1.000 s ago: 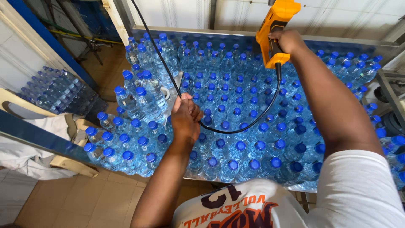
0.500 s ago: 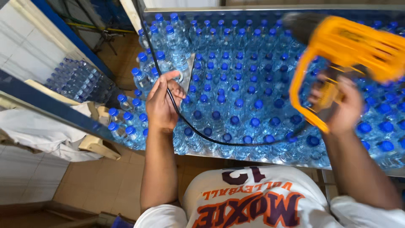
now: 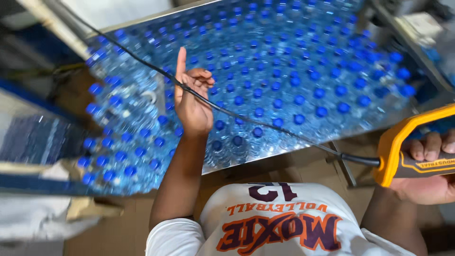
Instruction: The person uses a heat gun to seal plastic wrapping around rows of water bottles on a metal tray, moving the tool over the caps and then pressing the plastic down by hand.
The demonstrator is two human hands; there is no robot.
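Note:
My left hand (image 3: 192, 99) is raised over a table of water bottles, palm turned up, index finger pointing away. A black power cord (image 3: 265, 127) runs across its palm under the curled fingers. The cord leads down to an orange hand-held power tool (image 3: 403, 144), which my right hand (image 3: 429, 168) grips by the handle at the right edge, below the table's edge. Clear plastic bottles with blue caps (image 3: 294, 76) stand packed tightly on a metal table (image 3: 284, 149).
More capped bottles (image 3: 113, 156) stand at the left on a lower level, next to a blue frame (image 3: 33, 182) and white cloth (image 3: 38, 220). Brown cardboard (image 3: 284, 170) covers the floor by my body. A shelf with items (image 3: 417, 28) is at the right.
My right hand has brought the orange tool down from above the bottles to the lower right. My left hand keeps the cord and has lifted its index finger.

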